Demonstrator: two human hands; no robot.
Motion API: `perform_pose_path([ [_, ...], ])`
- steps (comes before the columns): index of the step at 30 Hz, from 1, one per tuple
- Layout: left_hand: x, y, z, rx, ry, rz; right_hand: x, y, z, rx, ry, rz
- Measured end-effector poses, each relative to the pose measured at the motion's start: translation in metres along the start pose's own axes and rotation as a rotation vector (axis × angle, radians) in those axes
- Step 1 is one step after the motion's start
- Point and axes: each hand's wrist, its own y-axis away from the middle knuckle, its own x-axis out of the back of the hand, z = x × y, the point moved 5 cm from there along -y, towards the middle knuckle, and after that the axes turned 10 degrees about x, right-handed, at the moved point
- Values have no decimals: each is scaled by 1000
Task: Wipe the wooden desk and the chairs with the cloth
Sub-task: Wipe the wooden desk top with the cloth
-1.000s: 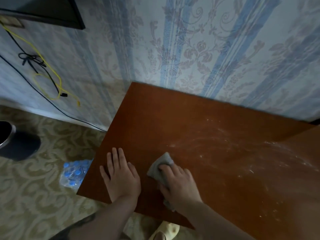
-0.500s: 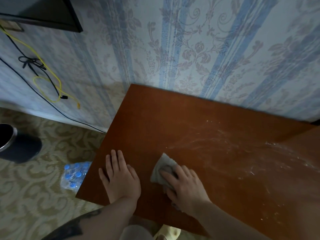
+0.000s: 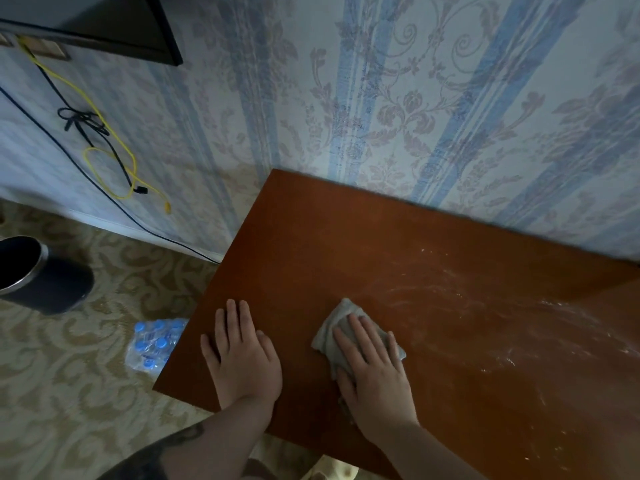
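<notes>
Grey cloth (image 3: pixel 349 336) now sits slightly further right on the wooden desk (image 3: pixel 346 244), flat under my right hand (image 3: pixel 372 370), fingers spread. Left hand (image 3: pixel 242 355) stays flat, bracing. Whitish smears (image 3: pixel 485 306) remain rightward; the wipe is heading there.

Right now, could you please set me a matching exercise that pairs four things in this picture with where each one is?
Things:
1. cloth
2. left hand
3. pack of bottles
4. bin

Places:
A. on the carpet at the far left
B. flat on the bare desk near its left corner
C. under the right hand
D. on the floor beside the desk's left edge

Pairs: 1-C, 2-B, 3-D, 4-A
</notes>
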Motion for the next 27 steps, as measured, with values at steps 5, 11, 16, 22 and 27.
perform_pose_path([
  [5,-2,0,-1,10,-5,-7,3,-58,-30,-260,-147,10],
  [11,-3,-1,-1,-1,-17,-3,5,-37,-29,459,10,-166],
  [16,-3,-1,0,21,-31,-9,8,-70,-3,-50,-36,-15],
  [22,-6,-2,-5,-8,-34,14,12,-64,-50,388,-44,-105],
  [27,-7,-3,-4,5,-11,13,5,-45,17,280,88,-84],
])
